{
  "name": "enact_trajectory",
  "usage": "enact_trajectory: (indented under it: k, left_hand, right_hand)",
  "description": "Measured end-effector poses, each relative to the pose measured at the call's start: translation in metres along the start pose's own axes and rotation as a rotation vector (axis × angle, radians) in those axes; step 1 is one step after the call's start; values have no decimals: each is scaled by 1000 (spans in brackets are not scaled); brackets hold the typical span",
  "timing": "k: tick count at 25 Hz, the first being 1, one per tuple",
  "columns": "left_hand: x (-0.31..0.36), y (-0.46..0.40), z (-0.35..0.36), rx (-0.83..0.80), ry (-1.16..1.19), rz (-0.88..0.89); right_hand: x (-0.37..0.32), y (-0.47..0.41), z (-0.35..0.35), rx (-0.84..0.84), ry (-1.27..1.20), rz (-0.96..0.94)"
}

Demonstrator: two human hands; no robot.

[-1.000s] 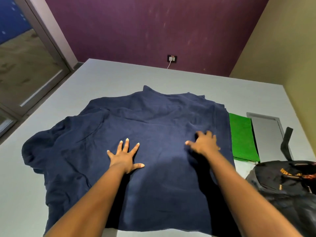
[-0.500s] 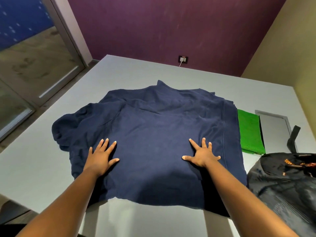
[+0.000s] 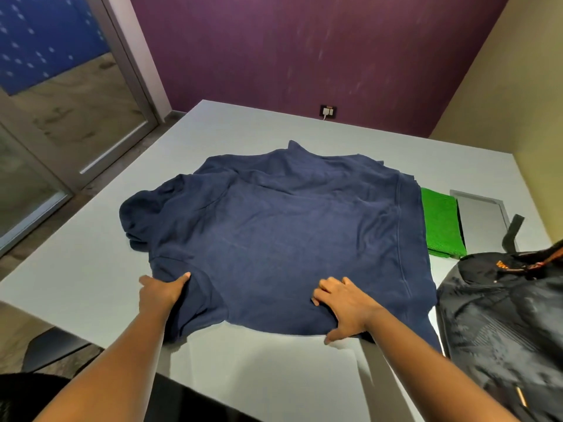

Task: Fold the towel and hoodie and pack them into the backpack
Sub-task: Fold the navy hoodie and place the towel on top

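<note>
Both hands have slid back from the middle of the navy hoodie [image 3: 280, 233] to its near hem, where the left hand [image 3: 160, 290] curls round the left corner and the right hand [image 3: 344, 306] pinches the edge, thumb beneath. The hoodie lies spread on the grey table [image 3: 243, 360] beyond both grips. To the right of the right hand lie the folded green towel [image 3: 441, 223] and, nearer, the black backpack [image 3: 499, 324].

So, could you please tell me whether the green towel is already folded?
Folded: the green towel lies as a compact rectangle beside the spread hoodie, its stacked edges visible.
</note>
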State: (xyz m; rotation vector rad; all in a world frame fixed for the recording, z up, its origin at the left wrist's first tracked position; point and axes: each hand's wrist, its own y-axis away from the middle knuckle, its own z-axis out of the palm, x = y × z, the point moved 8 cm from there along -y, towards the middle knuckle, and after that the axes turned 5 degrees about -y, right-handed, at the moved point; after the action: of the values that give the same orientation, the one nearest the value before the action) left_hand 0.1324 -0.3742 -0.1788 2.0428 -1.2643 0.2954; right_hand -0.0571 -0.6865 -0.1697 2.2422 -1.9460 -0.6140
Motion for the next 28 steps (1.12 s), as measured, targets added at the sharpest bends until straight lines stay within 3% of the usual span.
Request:
enact_trajectory:
  k: [4,7,8,10,13,15,18,20,21,24,26,28]
  left_hand:
    - [-1,-18,1,-206,-199,84]
    - [24,-21,-20,-104,-488,198]
    - [36,-21,-28,-60,-461,184]
    - [61,-19,-39,-68,-243,134]
    - [100,-7,-25,-299,490,-23]
    - [134,18,-19,-399,702,-6]
    - [185,45,-9,-544,854,181]
    - [205,58,7,-625,705,355]
    - [208,58,16,-581,511,464]
    - [195,34,19,-131,46,690]
    - [174,15,19,41,-168,644]
    - [154,-2,22,77,-426,570]
  right_hand:
    - [1,-3,-3,25,-93,82]
    - [21,-3,-20,89,-342,241]
    - [31,-3,-26,126,-453,285]
    - [45,-2,-38,175,-694,330]
    - [67,0,-59,241,-936,402]
    - [90,2,-76,380,-949,499]
    - [125,15,-98,608,-786,784]
    - [132,18,-105,608,-578,887]
    - [130,16,-110,621,-456,869]
    - [97,4,-119,760,-274,459]
    - [78,-5,-95,600,-160,250]
    - [83,-13,-52,223,-113,345]
